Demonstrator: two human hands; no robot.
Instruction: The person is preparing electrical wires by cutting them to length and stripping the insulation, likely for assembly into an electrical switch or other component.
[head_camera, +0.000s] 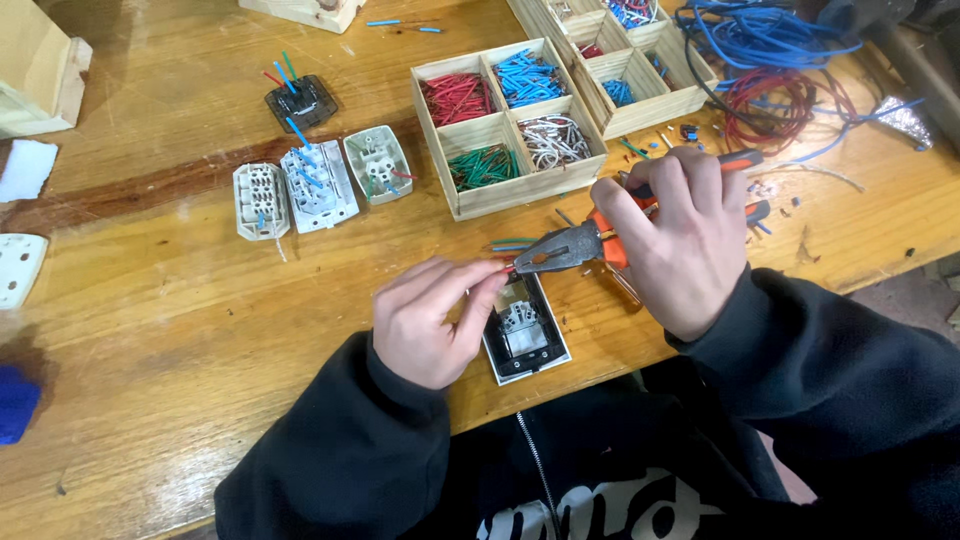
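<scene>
Nearest the table edge, a black-framed switch module lies face down on the wooden table, its pale terminal block turned up. The left hand rests just beside and over its left edge, thumb and forefinger pinched on a short red wire right above the block. The right hand is wrapped fully round the orange handles of a pair of pliers, and the jaws look nearly shut where they meet the wire's end; whether they actually bite it I cannot tell from here.

To do this well, I'd say a light squeeze is the thing, so the insulation isn't crushed, with the pinch kept close to the jaws to stop the wire bending, and the module kept flat.

Farther off stands a four-part wooden tray of cut wires sorted red, blue, green and white, a second tray behind it to the right. To the far left sit three pale switch backs and one dark one; to the far right, loose coils of blue and red cable.
</scene>
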